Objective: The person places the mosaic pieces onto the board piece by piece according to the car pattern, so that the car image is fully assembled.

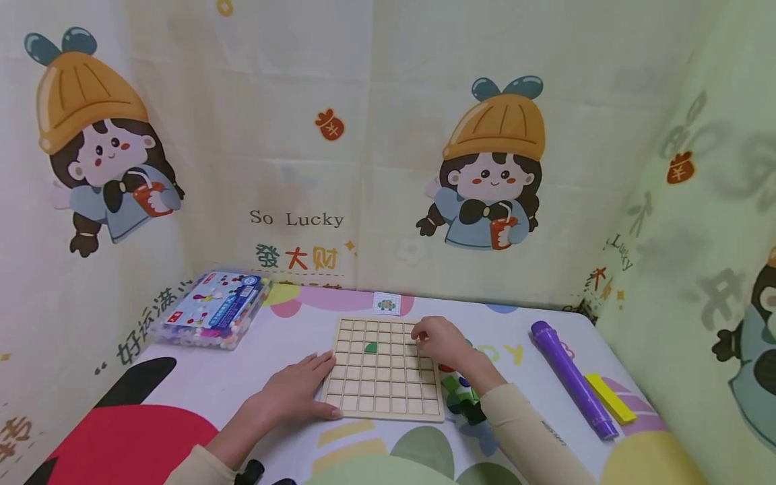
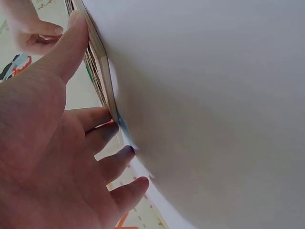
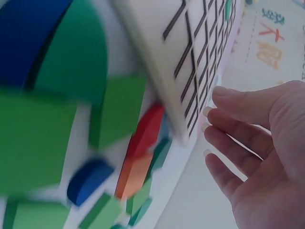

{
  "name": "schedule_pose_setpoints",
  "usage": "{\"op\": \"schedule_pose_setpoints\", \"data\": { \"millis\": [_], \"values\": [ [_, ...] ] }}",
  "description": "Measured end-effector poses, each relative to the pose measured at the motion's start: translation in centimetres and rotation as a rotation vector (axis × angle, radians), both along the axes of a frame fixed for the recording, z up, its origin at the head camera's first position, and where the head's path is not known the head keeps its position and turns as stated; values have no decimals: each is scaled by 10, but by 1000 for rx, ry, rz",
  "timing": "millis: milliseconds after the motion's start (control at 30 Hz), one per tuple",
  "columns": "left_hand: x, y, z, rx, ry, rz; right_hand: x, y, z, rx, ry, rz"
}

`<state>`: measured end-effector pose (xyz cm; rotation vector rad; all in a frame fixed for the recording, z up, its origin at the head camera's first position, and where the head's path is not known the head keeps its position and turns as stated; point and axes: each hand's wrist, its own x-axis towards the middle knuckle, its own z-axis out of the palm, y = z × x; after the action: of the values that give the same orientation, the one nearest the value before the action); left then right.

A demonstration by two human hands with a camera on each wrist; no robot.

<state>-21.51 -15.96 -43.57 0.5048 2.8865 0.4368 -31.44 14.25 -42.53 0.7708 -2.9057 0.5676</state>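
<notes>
The person's left hand (image 1: 300, 387) lies along the near-left side of a pale wooden square board with a raised grid (image 1: 382, 391), fingers spread and thumb at its lower corner, apparently to keep the board from sliding. The board sits between the two hands, which seems to put all its cells within reach. The right hand (image 1: 442, 341) is over the board's far-right corner, thumb and fingers bent close together; whether they pinch a small piece cannot be told. A green quarter-round flat piece (image 1: 371, 347) rests in a cell between the hands, nearer the far edge. Loose green, blue, red and orange geometric pieces (image 1: 463, 397) lie beneath the right forearm, just beside the board, probably for easy picking. Beyond both hands, a small white card with a coloured pattern (image 1: 386, 304) lies face up past the far edge, presumably where it can be consulted.
</notes>
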Motion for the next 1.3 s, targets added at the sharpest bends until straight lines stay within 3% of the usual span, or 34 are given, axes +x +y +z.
{"op": "schedule_pose_setpoints", "data": {
  "millis": [533, 900, 1300],
  "values": [
    [0, -2, 0, 14, 18, -11, -2, 56, 5, 87, -58, -143],
    [-1, -5, -4, 7, 28, -14, -4, 76, -1, 151, -140, -127],
    [-2, -3, -7, 12, 31, -28, 0, 85, -5, 150, -106, -92]
  ]
}}
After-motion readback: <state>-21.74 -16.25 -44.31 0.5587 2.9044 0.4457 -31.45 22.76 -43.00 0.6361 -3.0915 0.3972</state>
